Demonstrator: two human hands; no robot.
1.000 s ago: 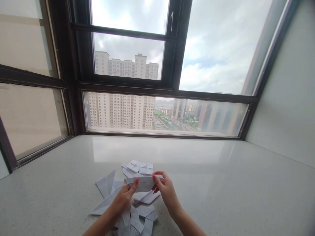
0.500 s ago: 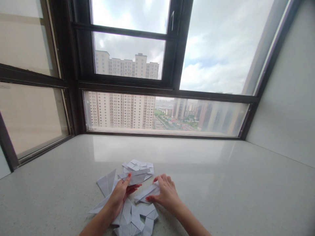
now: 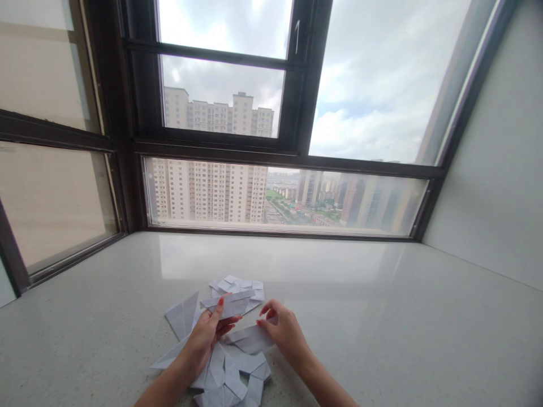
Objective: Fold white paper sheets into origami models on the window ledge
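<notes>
Over the sill (image 3: 360, 316): two hands (image 3: 206, 334) (image 3: 285, 330), holding one strip (image 3: 236, 306) (image 3: 253, 340) each. On the sill: more papers (image 3: 182, 317), too overlapped to count. Above the sill: one handle (image 3: 297, 37).

Free sill (image 3: 403, 328) spans lower right, far lower left and a strip beneath the window (image 3: 369, 85). Folded papers (image 3: 235, 377), left hand (image 3: 206, 333) and right hand (image 3: 285, 329) block the lower centre; a wall (image 3: 492, 169) bounds the right edge.

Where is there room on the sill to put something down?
Bare sill lies right of the right hand up to the wall, left of the papers, and between papers and far window. It's crowded around the left hand, with papers overlapping there.
</notes>
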